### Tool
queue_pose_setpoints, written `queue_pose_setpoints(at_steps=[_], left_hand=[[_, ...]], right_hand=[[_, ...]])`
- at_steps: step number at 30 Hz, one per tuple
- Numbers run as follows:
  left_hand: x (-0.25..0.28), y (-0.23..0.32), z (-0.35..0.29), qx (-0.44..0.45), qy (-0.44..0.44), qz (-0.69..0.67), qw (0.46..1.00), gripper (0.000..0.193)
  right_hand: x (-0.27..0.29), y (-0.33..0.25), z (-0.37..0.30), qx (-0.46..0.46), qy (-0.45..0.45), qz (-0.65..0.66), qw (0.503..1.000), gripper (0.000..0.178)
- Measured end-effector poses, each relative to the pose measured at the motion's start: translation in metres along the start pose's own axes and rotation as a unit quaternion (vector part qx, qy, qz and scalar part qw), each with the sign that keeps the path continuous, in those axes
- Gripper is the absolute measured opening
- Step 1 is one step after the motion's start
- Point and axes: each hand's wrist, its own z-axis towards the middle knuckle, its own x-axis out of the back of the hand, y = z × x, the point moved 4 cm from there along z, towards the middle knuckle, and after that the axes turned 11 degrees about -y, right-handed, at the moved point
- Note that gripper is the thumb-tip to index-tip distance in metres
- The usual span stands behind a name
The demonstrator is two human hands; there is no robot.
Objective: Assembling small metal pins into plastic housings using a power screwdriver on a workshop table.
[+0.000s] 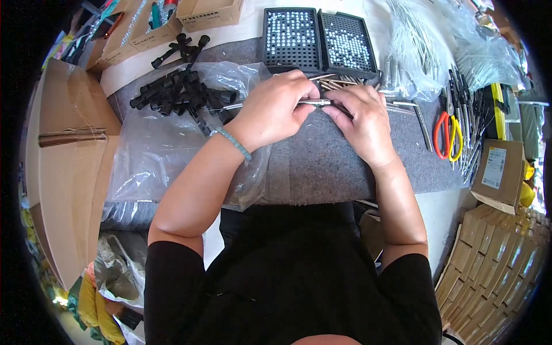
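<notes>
Above the grey felt mat, my left hand (270,109) is closed around a thin silvery metal rod (313,102), with part of it showing between my hands. A pale length sticks out behind the left hand. My right hand (367,119) pinches the rod's other end, where a darker part is mostly hidden by the fingers. Just beyond my hands lie several brass-coloured pins (339,81). Left of my left hand is a heap of black plastic parts (178,92) with wide, round ends, lying on a clear plastic bag (167,152).
Two black trays (292,40) of small silvery pieces stand at the back. Orange-and-yellow-handled scissors (449,135) and several dark rods (468,121) lie right. Bagged wires (417,49) are behind them. Cardboard boxes (72,115) flank the table (322,172), whose front edge is near my body.
</notes>
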Motion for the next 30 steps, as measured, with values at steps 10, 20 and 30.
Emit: queue_pose_setpoints(at_steps=[10,20,30], left_hand=[[0.000,0.000,-0.001,0.002,-0.003,-0.052,0.999,0.016],[0.006,-0.007,-0.002,0.094,-0.116,-0.229,0.962,0.018],[0.008,-0.006,-0.002,0.027,-0.066,-0.096,0.993,0.017]], right_hand=[[-0.001,0.001,0.001,0.015,0.022,0.031,0.999,0.019],[0.001,-0.001,0.001,0.096,0.032,0.048,0.994,0.021],[0.002,-0.001,0.000,0.063,0.023,0.011,0.998,0.024]])
